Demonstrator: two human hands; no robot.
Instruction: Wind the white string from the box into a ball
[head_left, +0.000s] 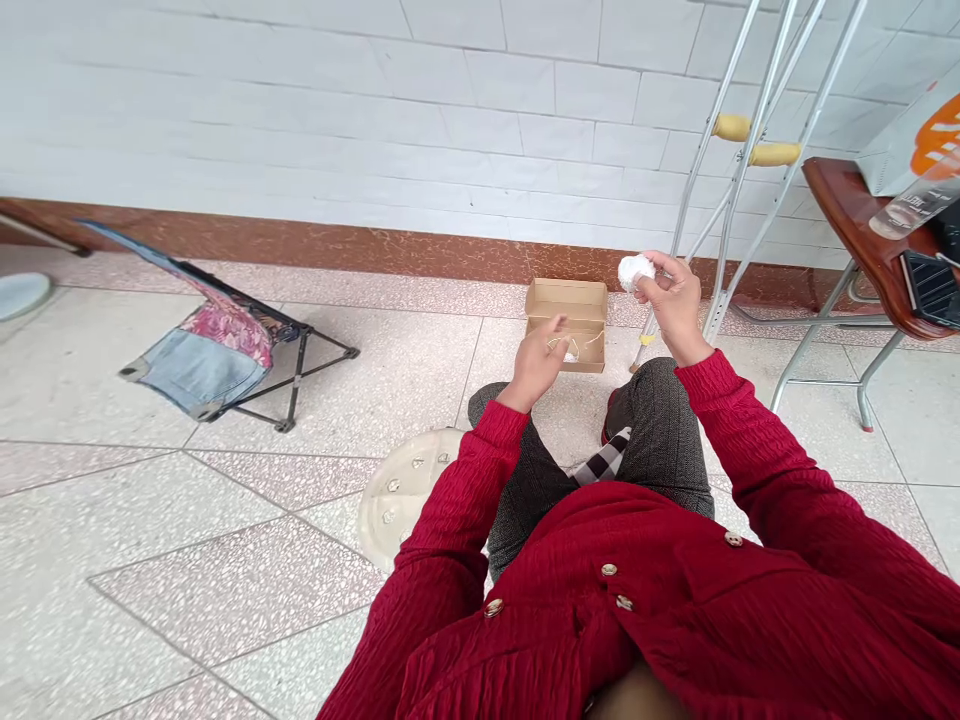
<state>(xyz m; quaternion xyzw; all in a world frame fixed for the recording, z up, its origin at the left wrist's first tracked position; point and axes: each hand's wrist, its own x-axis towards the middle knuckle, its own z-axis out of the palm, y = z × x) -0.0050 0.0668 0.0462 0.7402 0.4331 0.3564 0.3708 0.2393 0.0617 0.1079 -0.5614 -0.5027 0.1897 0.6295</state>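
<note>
My right hand [673, 297] is raised in front of me, fingers closed on a small white ball [635, 271] that looks like crumpled paper or thread. My left hand [541, 360] is lower, over my knee, with thumb and fingers pinched; a thin pale strand seems to run from it, too fine to name. Just beyond both hands an open brown cardboard box [567, 322] lies on the tiled floor near the wall. Both arms wear red knitted sleeves.
A low folding fabric chair [225, 345] stands at left. A round pale stool seat [401, 492] shows beside my left leg. Metal crutches [750, 150] lean on the white tiled wall. At right a brown chair [862, 230] carries a bag and a bottle.
</note>
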